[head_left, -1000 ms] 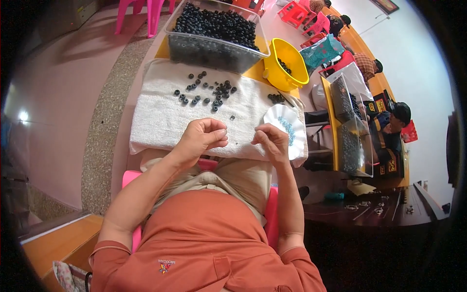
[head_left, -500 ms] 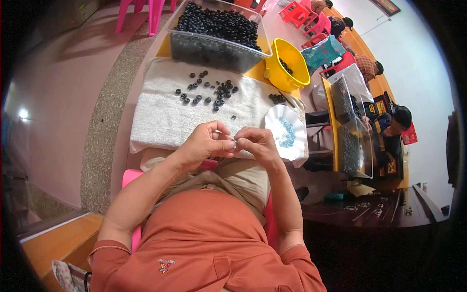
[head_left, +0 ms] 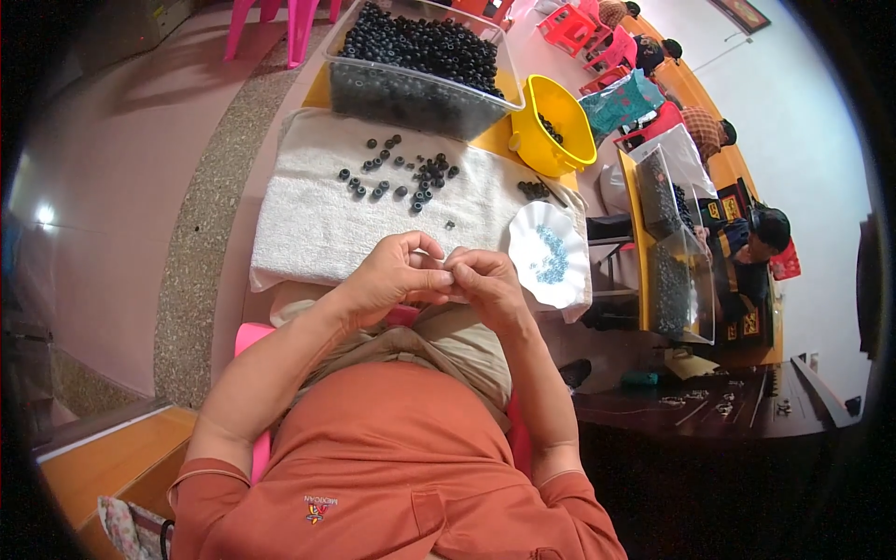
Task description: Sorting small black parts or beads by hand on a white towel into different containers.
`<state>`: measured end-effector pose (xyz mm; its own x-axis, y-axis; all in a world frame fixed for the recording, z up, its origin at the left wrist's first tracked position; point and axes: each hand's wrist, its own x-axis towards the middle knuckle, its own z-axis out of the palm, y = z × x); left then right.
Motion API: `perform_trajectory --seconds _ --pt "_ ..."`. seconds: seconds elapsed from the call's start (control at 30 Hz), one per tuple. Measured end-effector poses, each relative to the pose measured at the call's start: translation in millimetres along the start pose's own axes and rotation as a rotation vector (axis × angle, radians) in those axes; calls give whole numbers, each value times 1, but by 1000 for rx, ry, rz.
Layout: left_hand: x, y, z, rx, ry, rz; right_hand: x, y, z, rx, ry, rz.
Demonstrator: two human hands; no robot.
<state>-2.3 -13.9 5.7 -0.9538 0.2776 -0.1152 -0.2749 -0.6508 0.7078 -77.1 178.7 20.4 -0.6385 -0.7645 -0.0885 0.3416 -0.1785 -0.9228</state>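
Observation:
Above the near edge of a white towel, my left hand and my right hand meet with fingertips pinched together. Something tiny and pale seems to sit between them, too small to name and mostly covered by the fingers. Just beyond the fingertips, a small dark piece lies on the cloth. Farther back is a loose spread of round black beads, some showing holes. Beside my right hand stands a white scalloped dish with tiny light-blue bits in it.
A clear plastic tub full of black beads stands at the table's back, with a yellow basket to its right. Several dark pieces lie near the dish. At right, a co-worker sits by clear bins. Pink stool legs show top left.
My right hand has turned slightly and its fingertips have shifted against the left ones. The left hand stays nearly still. Beads and dish have not moved on the towel.

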Motion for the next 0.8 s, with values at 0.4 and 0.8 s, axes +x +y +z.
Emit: perform_trajectory --seconds 0.4,0.8 --pt "2 -1 -1 -38 18 49 0 9 6 -787 77 -492" --pt "1 2 -2 -58 65 61 -2 -5 5 -741 108 -352"
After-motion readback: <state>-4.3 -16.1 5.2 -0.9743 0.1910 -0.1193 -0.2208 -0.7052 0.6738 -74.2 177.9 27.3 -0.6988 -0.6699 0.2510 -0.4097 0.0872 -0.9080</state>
